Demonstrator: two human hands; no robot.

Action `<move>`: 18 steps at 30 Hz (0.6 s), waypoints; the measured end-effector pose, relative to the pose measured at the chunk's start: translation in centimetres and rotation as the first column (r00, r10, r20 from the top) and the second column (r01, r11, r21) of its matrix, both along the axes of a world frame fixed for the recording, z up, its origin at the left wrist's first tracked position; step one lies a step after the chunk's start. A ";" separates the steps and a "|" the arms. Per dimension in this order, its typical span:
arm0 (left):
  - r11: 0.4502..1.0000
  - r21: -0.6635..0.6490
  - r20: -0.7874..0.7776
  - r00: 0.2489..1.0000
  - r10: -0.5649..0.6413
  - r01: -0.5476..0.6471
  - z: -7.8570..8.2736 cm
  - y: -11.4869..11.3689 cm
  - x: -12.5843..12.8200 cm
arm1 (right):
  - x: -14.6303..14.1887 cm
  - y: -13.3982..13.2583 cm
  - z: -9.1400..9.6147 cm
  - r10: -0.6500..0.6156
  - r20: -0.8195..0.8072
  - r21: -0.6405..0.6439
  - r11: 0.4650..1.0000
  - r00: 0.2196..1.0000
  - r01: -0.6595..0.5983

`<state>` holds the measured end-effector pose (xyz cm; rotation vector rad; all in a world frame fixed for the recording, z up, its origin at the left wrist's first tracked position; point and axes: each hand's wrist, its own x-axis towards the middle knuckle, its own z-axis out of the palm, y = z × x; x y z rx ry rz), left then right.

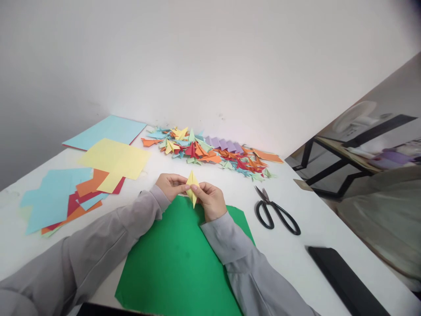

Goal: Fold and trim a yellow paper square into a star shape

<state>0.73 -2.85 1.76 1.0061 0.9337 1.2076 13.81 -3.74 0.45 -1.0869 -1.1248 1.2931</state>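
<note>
A small yellow folded paper (193, 179), shaped like a narrow diamond with a crease down its middle, is held upright between my two hands. My left hand (173, 186) pinches its left edge with thumb and fingers. On the other side, my right hand (210, 199) grips the right edge, the thumb lying across the front. Both hands hover above the far edge of a green sheet (184, 259). Behind them spreads a heap of folded paper figures (197, 151) in several colours.
Loose coloured paper pieces (55, 193) and a yellow sheet (115, 158) lie left, with a light blue sheet (108, 131) behind. Black-handled scissors (276, 210) and a long black object (345, 278) lie right. Orange paper (268, 156) rests near the wall (210, 66).
</note>
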 end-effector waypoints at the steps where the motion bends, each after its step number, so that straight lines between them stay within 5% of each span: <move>1: 1.000 0.001 -0.007 1.000 0.002 -0.002 0.1 0.0 0.0 | 0.0 0.0 -0.1 0.004 -0.001 0.002 1.000 1.000 -0.004; 18: 1.000 -0.009 0.036 0.999 -0.004 0.005 -0.5 0.0 0.0 | -0.2 0.1 0.3 -0.056 -0.077 -0.056 0.997 0.995 0.052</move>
